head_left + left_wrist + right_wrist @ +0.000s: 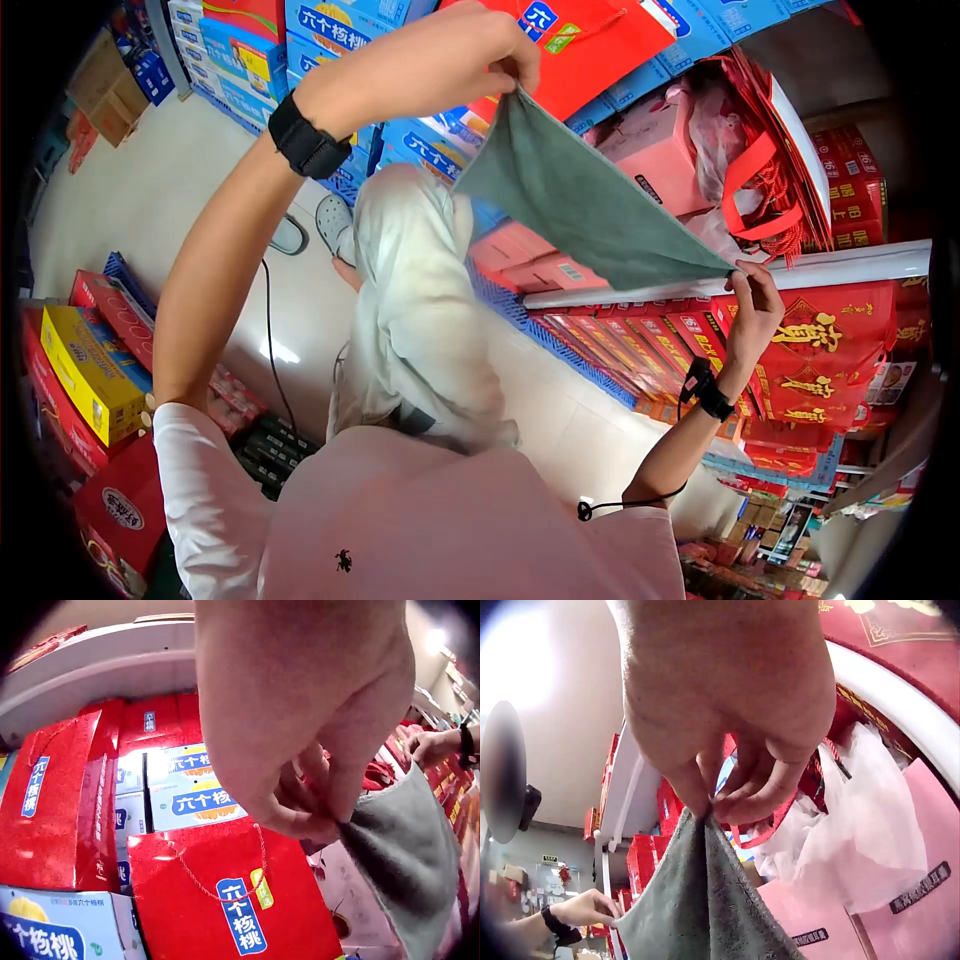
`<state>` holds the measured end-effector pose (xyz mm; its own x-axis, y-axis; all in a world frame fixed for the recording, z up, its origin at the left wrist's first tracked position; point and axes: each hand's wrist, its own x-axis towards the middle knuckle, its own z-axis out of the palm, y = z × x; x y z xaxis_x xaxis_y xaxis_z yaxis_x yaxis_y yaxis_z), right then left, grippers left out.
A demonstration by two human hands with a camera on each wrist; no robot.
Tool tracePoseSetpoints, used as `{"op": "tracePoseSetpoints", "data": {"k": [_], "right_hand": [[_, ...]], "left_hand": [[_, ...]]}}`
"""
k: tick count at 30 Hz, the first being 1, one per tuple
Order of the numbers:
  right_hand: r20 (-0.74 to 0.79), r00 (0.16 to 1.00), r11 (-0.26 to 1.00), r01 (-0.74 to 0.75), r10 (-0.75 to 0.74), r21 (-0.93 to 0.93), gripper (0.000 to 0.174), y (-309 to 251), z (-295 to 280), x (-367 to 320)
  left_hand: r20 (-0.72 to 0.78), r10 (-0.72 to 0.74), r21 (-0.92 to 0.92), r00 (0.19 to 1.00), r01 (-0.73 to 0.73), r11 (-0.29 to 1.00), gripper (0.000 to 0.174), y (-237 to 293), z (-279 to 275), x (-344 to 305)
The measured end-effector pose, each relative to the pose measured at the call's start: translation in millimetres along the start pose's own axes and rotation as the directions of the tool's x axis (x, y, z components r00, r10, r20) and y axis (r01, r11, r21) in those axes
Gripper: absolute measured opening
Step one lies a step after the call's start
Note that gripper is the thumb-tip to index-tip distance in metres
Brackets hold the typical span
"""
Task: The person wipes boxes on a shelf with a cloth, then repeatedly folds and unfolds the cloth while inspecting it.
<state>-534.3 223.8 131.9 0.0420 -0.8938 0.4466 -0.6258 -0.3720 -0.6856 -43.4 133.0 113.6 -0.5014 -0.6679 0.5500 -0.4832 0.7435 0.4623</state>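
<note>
1. Pinching one corner of a grey-green, soft-looking fabric cloth [590,205], the left hand [450,55] has thumb and fingertips closed on it; we judge that a corner grip lets the sheet hang spread out.
2. We see the right hand [755,305] grasping another corner between thumb and fingers; in the right wrist view the fabric falls in a crease below that pinch, probably because it is gathered to a point.
3. We find the cloth in the air between both hands, sagging a little, in front of pink, flat-faced boxes [655,160] (whether it touches them, we cannot tell).
4. Near the left hand we note a glossy red bag with a corded handle [232,900], and printed light-blue cartons [202,802] stacked in layers, we suppose to save floor space.
5. Against the pink boxes we notice a filmy white plastic bag [870,840], perhaps a loose wrapper.
</note>
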Motion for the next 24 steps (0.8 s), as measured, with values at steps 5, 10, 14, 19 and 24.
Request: {"op": "tracePoseSetpoints", "data": {"k": [5, 10, 14, 19, 24], "right_hand": [[-0.002, 0.995, 0.994, 0.104, -0.104, 0.035, 0.019, -11.6, -11.5, 2.9], [-0.032, 0.984, 0.983, 0.177, -0.175, 0.053, 0.024, -47.0, -7.6, 9.1], [-0.063, 0.983, 0.973, 0.180, -0.173, 0.147, 0.023, -80.1, 14.2, 18.9], [-0.039, 0.950, 0.917, 0.310, -0.310, 0.252, 0.022, -95.6, 45.7, 33.2], [0.036, 0.941, 0.884, 0.302, -0.336, 0.357, 0.023, -100.8, 74.7, 35.2]], "left_hand": [[-0.162, 0.193, 0.054, 0.968, -0.186, 0.981, 0.010, 28.3, -0.9, 11.9], [-0.307, 0.383, -0.108, 0.871, -0.432, 0.896, 0.009, 48.3, 19.5, 39.1], [-0.327, 0.428, -0.180, 0.842, -0.500, 0.847, 0.010, 72.1, 35.8, 54.7], [-0.352, 0.400, -0.242, 0.847, -0.495, 0.835, 0.012, 89.5, 56.1, 60.9], [-0.331, 0.381, -0.360, 0.863, -0.489, 0.795, 0.015, 95.3, 64.8, 56.6]]}}
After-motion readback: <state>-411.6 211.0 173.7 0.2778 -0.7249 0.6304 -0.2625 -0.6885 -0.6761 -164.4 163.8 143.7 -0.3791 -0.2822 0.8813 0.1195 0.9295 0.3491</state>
